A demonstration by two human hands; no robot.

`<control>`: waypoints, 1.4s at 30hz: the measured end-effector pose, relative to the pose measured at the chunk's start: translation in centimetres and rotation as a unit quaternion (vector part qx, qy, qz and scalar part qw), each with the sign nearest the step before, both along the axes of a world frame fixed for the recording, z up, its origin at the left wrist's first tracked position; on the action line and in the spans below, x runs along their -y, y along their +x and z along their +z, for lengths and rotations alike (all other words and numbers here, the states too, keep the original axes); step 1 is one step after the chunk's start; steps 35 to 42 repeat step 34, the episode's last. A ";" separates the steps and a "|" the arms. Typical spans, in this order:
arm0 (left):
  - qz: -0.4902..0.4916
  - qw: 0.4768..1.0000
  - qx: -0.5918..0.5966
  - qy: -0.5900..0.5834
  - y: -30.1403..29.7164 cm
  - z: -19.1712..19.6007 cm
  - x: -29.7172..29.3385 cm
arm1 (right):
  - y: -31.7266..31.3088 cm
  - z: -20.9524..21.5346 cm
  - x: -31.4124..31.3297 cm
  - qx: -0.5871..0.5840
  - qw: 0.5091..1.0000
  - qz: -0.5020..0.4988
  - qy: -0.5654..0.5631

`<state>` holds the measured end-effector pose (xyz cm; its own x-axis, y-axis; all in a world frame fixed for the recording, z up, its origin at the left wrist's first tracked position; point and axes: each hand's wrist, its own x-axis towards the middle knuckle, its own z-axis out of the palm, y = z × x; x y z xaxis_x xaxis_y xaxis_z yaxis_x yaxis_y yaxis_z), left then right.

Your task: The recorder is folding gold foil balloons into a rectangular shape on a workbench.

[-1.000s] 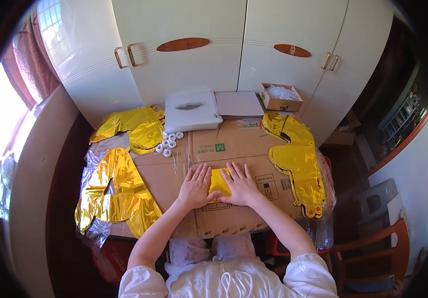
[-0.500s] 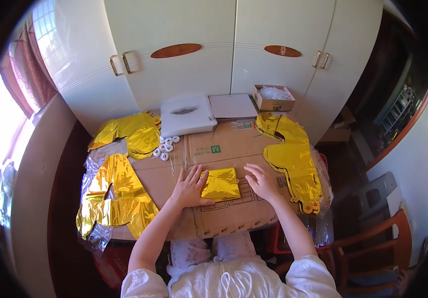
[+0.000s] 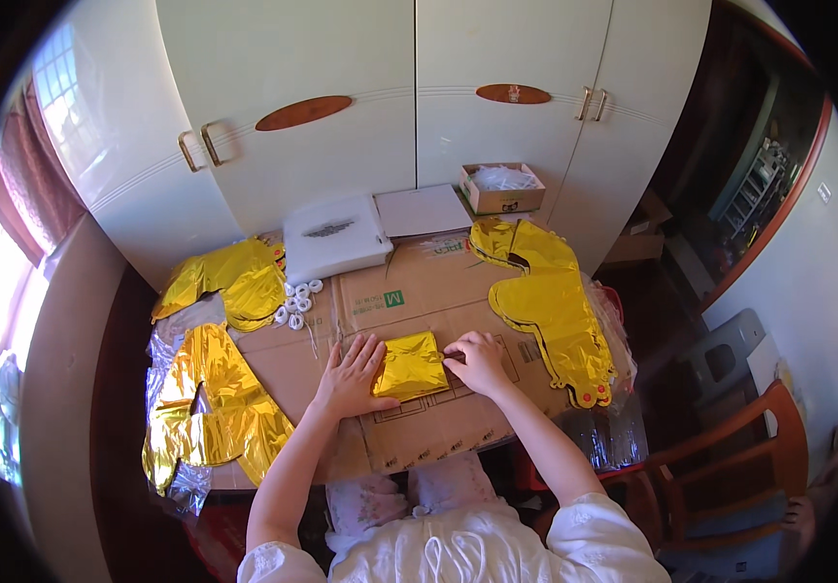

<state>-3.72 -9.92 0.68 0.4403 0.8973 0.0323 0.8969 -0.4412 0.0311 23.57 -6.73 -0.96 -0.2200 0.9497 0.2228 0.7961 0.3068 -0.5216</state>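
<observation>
A gold foil balloon (image 3: 411, 367), flat and folded into a small rectangle, lies on the cardboard in front of me. My left hand (image 3: 349, 379) rests flat on its left edge, fingers outstretched and thumb along the near side. At the opposite edge my right hand (image 3: 480, 363) is closed, thumb and fingertips pinching the foil's right side. Parts of the foil are covered by both hands.
Flat gold foil balloons lie at right (image 3: 547, 311), near left (image 3: 210, 403) and far left (image 3: 220, 282). White ribbon rolls (image 3: 297, 303), a white plastic-wrapped stack (image 3: 336, 238) and an open box (image 3: 502, 192) stand farther back on the cardboard-covered table (image 3: 360, 325).
My right hand has moved left onto the foil's right edge, and its spread fingers have closed into a pinch. The left hand stays flat on the foil. The whole view has shifted slightly.
</observation>
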 end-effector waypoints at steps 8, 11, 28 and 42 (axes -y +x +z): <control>-0.022 0.999 0.019 0.025 0.2 0.0 -0.2 | -0.4 -0.8 -1.9 -0.058 0.995 0.028 -0.070; -0.024 0.999 0.021 0.028 0.2 0.1 -0.2 | 0.0 -0.8 -2.1 -0.054 0.997 0.034 -0.042; -0.022 0.999 0.012 0.022 0.4 0.3 -0.1 | 0.8 0.7 -0.9 0.014 0.998 0.063 -0.003; -0.024 0.999 0.004 0.020 0.5 0.3 -0.4 | -0.9 1.7 -2.4 0.109 0.985 0.045 -0.127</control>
